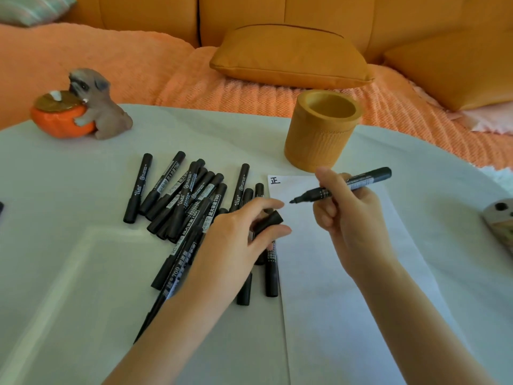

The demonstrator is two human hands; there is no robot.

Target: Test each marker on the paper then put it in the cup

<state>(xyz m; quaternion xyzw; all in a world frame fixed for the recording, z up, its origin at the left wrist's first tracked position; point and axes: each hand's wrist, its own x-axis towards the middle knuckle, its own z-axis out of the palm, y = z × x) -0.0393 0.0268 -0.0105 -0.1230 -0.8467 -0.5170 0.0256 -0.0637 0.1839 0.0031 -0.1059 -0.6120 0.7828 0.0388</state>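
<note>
My right hand grips an uncapped black marker, its tip pointing left just above the white paper. A black character is drawn at the paper's top left corner. My left hand pinches the marker's black cap at the paper's left edge. Several capped black markers lie in a loose pile left of the paper, some hidden under my left hand and forearm. The tan cylindrical cup stands upright just beyond the paper; no marker shows above its rim.
The white round table carries a dog figurine hugging an orange bowl at the far left. A small grey object lies at the right edge. An orange sofa with cushions sits behind the table.
</note>
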